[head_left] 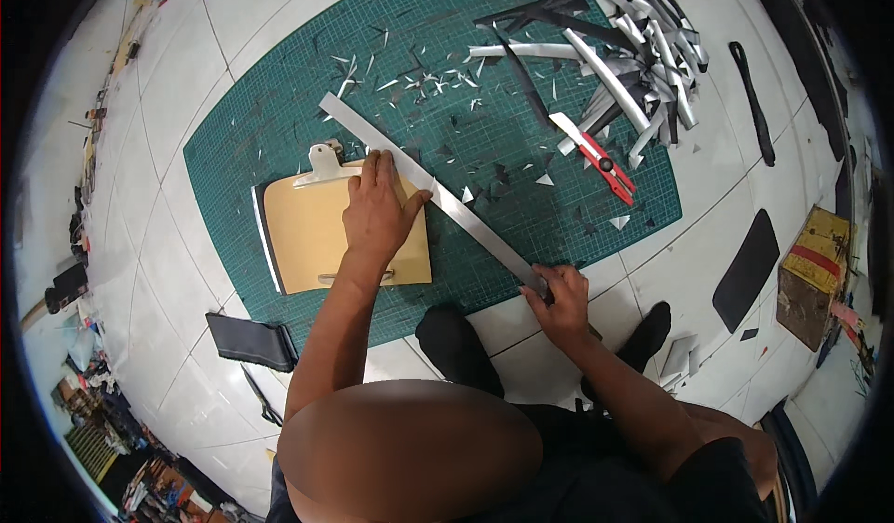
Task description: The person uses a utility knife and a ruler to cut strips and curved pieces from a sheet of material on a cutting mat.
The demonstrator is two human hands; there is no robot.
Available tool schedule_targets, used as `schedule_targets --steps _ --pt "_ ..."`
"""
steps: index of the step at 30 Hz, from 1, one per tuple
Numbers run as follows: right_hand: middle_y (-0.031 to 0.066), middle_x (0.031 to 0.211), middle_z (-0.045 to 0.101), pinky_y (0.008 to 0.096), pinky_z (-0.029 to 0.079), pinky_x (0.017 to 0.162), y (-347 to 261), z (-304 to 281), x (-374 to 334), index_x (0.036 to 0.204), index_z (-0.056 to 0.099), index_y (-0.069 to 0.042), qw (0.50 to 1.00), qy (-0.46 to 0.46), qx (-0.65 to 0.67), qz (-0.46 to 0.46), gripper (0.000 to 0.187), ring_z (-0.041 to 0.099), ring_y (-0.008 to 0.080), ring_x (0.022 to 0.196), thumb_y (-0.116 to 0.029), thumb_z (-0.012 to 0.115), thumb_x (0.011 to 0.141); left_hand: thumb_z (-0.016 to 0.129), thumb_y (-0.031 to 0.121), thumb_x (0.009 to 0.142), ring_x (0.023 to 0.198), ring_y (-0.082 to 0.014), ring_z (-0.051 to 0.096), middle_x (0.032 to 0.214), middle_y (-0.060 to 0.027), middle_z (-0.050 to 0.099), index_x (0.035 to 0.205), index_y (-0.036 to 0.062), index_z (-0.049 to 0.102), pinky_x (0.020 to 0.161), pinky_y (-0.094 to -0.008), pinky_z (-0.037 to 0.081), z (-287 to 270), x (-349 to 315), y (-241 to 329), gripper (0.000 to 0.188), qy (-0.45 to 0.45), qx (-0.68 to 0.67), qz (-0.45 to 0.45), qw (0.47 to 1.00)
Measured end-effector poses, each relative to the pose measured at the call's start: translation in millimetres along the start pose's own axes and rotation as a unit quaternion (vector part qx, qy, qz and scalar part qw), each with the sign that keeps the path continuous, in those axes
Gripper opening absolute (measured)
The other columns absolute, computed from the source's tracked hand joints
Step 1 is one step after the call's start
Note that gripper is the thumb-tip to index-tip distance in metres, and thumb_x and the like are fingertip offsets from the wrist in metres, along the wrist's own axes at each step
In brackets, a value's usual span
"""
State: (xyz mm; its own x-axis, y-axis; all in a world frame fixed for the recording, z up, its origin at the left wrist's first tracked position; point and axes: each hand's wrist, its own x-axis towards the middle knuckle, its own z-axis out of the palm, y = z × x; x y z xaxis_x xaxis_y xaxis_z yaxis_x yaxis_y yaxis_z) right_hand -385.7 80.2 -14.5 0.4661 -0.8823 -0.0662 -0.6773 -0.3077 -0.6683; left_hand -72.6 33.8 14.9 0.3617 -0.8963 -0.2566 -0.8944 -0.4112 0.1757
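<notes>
A long metal ruler [475,228] lies slantwise over the green cutting mat [279,85]. My right hand [562,304] grips its near end between thumb and fingers. Left of the ruler is a tan clipboard [307,216] with a silver clip, and a dark sheet with a white edge shows beneath its left side. Flat on the clipboard's right part rests my left hand [380,206], its fingers stretched out and its thumb spread; the fingertips and thumb reach the ruler's edge. Farther right, a red utility knife [605,164] lies on the mat, away from both hands.
Black and silver strips [643,67] are heaped at the mat's far right, and small offcuts [433,83] are scattered over it. On the tiled floor [168,225] lie a folded black piece [250,341], scissors [263,397], a black panel [748,270] and a yellow box [813,276].
</notes>
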Motion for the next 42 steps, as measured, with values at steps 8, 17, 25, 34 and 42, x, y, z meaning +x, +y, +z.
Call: schedule_targets --steps 8,17,25,34,42 --pt "0.0078 0.097 0.053 0.039 0.036 0.079 -1.3 3.1 1.1 0.115 0.063 -0.004 0.999 0.031 0.003 -0.018 0.041 0.052 0.0218 0.089 -0.022 0.077 0.08 0.072 0.053 0.079 0.121 -0.0372 0.049 0.147 -0.0108 0.041 0.143 0.0071 0.04 0.093 -0.0467 0.051 -3.8 0.8 -0.2 0.085 -0.009 -0.015 -0.014 1.0" --pt "0.0079 0.096 0.052 0.0376 0.036 0.079 0.0 -1.5 3.1 0.114 0.064 -0.004 1.0 0.01 0.0 -0.015 0.041 0.052 0.0222 0.088 -0.021 0.078 0.079 0.075 0.049 0.077 0.122 -0.0418 0.048 0.149 -0.016 0.037 0.138 0.0047 0.043 0.094 -0.0488 0.05 -10.2 6.0 1.8 0.082 -0.017 -0.026 -0.006 0.999" --pt "0.0141 0.103 0.055 0.042 0.043 0.079 -6.4 -32.5 47.1 0.114 0.062 -0.002 0.999 0.021 -0.003 0.037 0.042 0.054 0.029 0.092 -0.021 0.077 0.08 0.082 0.041 0.072 0.124 -0.0462 0.046 0.147 -0.0223 0.037 0.13 0.0004 0.047 0.098 -0.0492 0.047 -11.8 16.9 0.1 0.079 -0.041 -0.023 -0.004 0.999" --pt "0.0173 0.107 0.057 0.0427 0.044 0.086 52.8 -83.6 140.8 0.123 0.055 -0.002 0.981 0.024 -0.19 0.033 0.046 0.057 0.0317 0.098 -0.021 0.072 0.085 0.083 0.041 0.071 0.125 -0.0436 0.046 0.15 -0.0175 0.036 0.134 0.0001 0.045 0.097 -0.0494 0.049 -16.4 15.1 4.1 0.084 -0.052 -0.036 -0.031 0.998" --pt "0.0194 0.101 0.054 0.04 0.045 0.084 18.7 -63.5 143.5 0.117 0.051 0.002 0.998 0.024 -0.015 0.048 0.031 0.055 0.0325 0.093 -0.013 0.059 0.091 0.084 0.039 0.071 0.126 -0.0428 0.045 0.151 -0.0162 0.035 0.137 0.0034 0.042 0.094 -0.0497 0.052 -18.2 18.9 4.3 0.086 -0.067 -0.039 -0.039 0.996"
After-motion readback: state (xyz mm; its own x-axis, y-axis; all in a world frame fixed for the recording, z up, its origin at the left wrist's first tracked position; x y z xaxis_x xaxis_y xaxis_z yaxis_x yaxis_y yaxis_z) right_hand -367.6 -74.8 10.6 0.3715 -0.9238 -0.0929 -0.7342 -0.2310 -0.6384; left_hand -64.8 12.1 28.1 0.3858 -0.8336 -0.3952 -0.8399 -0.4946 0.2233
